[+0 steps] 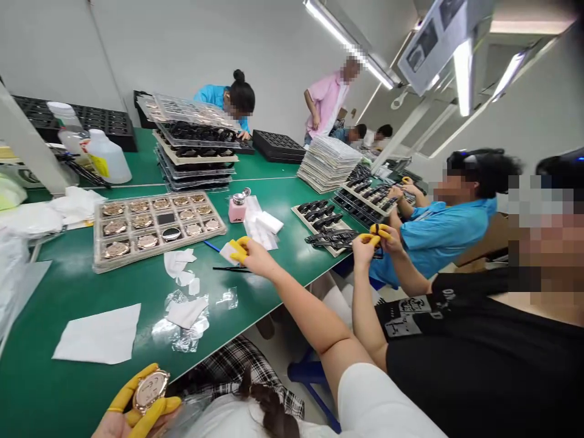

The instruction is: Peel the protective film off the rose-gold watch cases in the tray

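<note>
We face a long green worktable (104,286), with co-workers seated and standing around it. A tall stack of loaded trays (196,143) rises towards the far side. Nearer us lies a shallow compartment tray (137,260) of rose-gold watch cases. To its right stands a pink pump bottle (236,210); nearer the front edge lies a loose white sheet (100,334).

Our right hand (255,255), in yellow finger covers, reaches out over the table, fingertips pinched together on a small white wipe (227,253) (cloth or paper, we cannot tell which). Just below it lies a thin black tool (230,269). Our left hand (148,418), low at the front edge, clasps one rose-gold watch case (151,389) between covered fingers, its flat, marked side showing.

As for progress, one piece is in hand, and nearly every compartment holds a case. One middle compartment shows only a dark surface, perhaps this piece's place. We cannot tell which cases are finished and which are left.
</note>
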A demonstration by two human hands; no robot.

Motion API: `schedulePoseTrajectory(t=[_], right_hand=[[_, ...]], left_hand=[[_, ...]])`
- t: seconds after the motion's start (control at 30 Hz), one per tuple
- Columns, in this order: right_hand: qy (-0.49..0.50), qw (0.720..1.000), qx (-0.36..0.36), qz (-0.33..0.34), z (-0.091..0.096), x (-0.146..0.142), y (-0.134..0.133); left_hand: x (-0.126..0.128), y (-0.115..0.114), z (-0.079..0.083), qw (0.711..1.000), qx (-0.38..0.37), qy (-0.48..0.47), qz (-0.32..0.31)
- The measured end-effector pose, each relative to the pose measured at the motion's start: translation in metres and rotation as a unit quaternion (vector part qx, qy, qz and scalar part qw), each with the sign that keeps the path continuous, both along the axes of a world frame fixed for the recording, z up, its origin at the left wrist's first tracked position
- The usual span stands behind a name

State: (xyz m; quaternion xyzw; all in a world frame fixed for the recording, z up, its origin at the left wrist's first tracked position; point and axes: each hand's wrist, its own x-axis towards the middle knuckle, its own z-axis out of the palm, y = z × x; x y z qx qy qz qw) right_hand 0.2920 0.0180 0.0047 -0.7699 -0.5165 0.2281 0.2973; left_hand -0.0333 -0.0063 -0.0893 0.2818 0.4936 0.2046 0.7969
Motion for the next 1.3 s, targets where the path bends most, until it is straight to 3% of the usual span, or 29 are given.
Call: schedulePoseTrajectory(t=[0.17,0.27,0.4,0.47,0.57,0.73,0.9,1.17,1.3], right_hand=[[0.163,0.982,0.027,0.096,-0.022,-0.059,-0.036],[0.148,0.982,0.023,0.114,-0.035,-0.084,-0.049],[0.143,0.979,0.079,0.121,-0.042,-0.107,-0.059],[0.116,0.974,0.112,0.161,-0.043,-0.117,-0.06],[0.027,0.951,0.139,0.275,-0.044,-0.132,-0.06],[-0.141,0.902,0.131,0.387,-0.053,-0.159,-0.062],[-0.24,0.886,0.099,0.384,-0.061,-0.171,-0.052],[-0.187,0.898,0.08,0.39,-0.049,-0.163,-0.03],[-0.225,0.862,0.091,0.446,-0.047,-0.159,-0.039]], left_hand=[[0.003,-0.014,0.001,0.997,0.062,0.032,-0.015],[0.007,-0.023,0.008,0.991,0.129,0.027,-0.018],[0.011,-0.031,0.012,0.984,0.177,-0.027,0.0],[0.011,-0.03,0.009,0.979,0.198,-0.046,0.006],[0.006,-0.027,0.003,0.974,0.224,-0.028,-0.002],[0.0,-0.026,0.0,0.966,0.256,-0.024,-0.018],[-0.001,-0.026,-0.002,0.959,0.28,0.007,-0.037],[-0.003,-0.025,-0.004,0.951,0.302,0.042,-0.053],[-0.003,-0.026,-0.004,0.959,0.28,-0.009,-0.027]])
